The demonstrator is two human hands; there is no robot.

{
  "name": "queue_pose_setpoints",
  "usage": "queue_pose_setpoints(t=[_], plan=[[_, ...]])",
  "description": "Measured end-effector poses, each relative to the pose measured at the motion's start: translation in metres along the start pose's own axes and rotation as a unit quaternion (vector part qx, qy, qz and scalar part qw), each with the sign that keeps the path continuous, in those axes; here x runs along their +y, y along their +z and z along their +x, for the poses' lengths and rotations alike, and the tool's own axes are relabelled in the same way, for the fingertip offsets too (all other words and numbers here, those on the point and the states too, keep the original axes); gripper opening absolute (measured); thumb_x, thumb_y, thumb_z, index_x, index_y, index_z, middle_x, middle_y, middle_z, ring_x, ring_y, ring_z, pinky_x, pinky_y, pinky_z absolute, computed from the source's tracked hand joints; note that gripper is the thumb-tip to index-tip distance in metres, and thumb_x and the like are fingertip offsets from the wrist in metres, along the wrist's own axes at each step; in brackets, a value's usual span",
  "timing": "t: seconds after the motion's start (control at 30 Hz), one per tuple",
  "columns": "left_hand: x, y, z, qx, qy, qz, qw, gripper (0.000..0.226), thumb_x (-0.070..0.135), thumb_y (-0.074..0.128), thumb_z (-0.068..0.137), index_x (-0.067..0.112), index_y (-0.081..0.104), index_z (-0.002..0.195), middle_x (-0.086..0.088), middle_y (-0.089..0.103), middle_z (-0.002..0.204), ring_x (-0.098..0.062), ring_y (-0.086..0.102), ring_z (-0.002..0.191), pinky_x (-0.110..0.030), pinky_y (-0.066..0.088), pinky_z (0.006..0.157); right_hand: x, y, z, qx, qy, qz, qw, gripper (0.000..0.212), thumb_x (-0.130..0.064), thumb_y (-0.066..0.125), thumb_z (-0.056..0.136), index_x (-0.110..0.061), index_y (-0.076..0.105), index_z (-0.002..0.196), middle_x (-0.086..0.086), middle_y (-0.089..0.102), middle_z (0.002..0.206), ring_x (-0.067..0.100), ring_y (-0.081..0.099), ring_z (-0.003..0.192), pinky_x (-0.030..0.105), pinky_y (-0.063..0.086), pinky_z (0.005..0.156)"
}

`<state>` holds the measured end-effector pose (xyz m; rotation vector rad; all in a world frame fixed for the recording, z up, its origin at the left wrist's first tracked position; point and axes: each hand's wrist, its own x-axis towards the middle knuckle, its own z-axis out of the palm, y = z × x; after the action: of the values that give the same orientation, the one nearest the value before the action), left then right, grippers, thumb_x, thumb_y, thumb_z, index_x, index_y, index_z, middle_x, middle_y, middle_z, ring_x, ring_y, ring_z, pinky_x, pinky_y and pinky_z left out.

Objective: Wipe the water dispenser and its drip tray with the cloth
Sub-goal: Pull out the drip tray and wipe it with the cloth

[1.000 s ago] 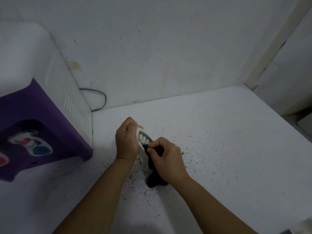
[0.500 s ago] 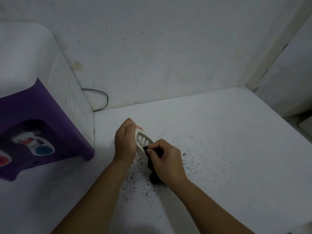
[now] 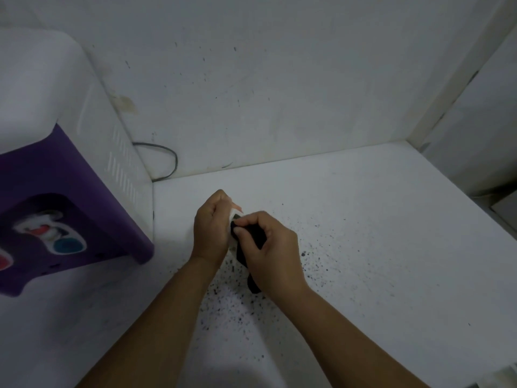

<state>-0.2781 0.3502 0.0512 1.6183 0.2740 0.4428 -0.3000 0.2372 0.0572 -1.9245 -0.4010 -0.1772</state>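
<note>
Worktop [image 3: 363,247]: white, dark specks scattered at 6 o'clock below my hands. Water dispenser [image 3: 70,191]: purple-fronted, at 9 o'clock, on worktop. My left hand [image 3: 211,228]: fingers curled round white drip tray [image 3: 232,217], held centre frame. My right hand [image 3: 268,247]: clamped on black cloth [image 3: 251,242], pressed against tray.

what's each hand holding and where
Left hand grips the white drip tray around its edge; right hand pinches the dark cloth against it.
</note>
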Motion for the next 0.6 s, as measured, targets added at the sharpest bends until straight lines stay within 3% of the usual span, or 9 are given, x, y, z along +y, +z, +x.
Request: queue_pose_setpoints(t=[0.07,0.17,0.27,0.37,0.5,0.6], plan=[[0.000,0.000,0.001,0.003,0.002,-0.003,1.000,0.027,0.010,0.041,0.086,-0.011,0.038,0.069,-0.027,0.049,0.070,-0.016,0.046,0.061,-0.023,0.040,0.053,0.010,-0.002,-0.008,-0.010,0.023,-0.005,1.000,0.007,-0.016,0.065,0.087,-0.019,0.069,0.092,-0.007,0.070,0.089,0.003,0.063,0.084,0.023,0.053,0.079],[-0.001,-0.002,0.001,0.009,0.006,-0.001,1.000,0.035,0.020,0.041,0.080,-0.013,0.043,0.069,-0.018,0.054,0.068,-0.016,0.051,0.063,-0.022,0.042,0.057,0.029,-0.006,-0.023,-0.042,0.069,-0.027,0.996,0.007,-0.011,0.064,0.088,-0.014,0.070,0.090,-0.004,0.070,0.088,0.006,0.063,0.083,0.028,0.053,0.080],[-0.002,-0.003,0.001,0.009,0.002,-0.004,1.000,0.035,0.021,0.041,0.079,-0.012,0.042,0.069,-0.016,0.056,0.069,-0.020,0.052,0.065,-0.027,0.042,0.061,0.028,-0.006,-0.021,-0.046,0.084,-0.029,0.995,0.008,-0.011,0.064,0.088,-0.016,0.070,0.088,-0.008,0.069,0.085,0.002,0.062,0.079,0.022,0.052,0.076],[0.000,0.001,0.002,0.002,0.004,-0.003,1.000,0.033,0.020,0.041,0.078,-0.013,0.042,0.070,-0.020,0.054,0.069,-0.018,0.049,0.062,-0.024,0.041,0.055,0.016,-0.002,-0.010,-0.009,0.043,0.006,0.999,0.008,-0.014,0.066,0.086,-0.020,0.070,0.087,-0.011,0.069,0.084,0.000,0.063,0.080,0.015,0.051,0.074],[0.001,0.006,0.003,0.000,0.013,-0.013,1.000,0.034,0.018,0.042,0.079,-0.014,0.042,0.067,-0.032,0.051,0.071,-0.020,0.049,0.063,-0.023,0.041,0.056,0.029,-0.004,-0.020,-0.017,0.055,0.005,0.998,0.007,-0.012,0.065,0.087,-0.017,0.069,0.088,-0.008,0.068,0.085,0.001,0.062,0.081,0.016,0.052,0.076],[0.001,0.006,0.004,0.003,0.018,-0.011,1.000,0.037,0.020,0.040,0.080,-0.014,0.044,0.067,-0.030,0.055,0.071,-0.020,0.052,0.065,-0.023,0.043,0.061,0.049,-0.002,-0.031,-0.031,0.094,-0.016,0.995,0.008,-0.009,0.065,0.087,-0.016,0.069,0.085,-0.007,0.067,0.083,0.000,0.061,0.080,0.016,0.050,0.077]])
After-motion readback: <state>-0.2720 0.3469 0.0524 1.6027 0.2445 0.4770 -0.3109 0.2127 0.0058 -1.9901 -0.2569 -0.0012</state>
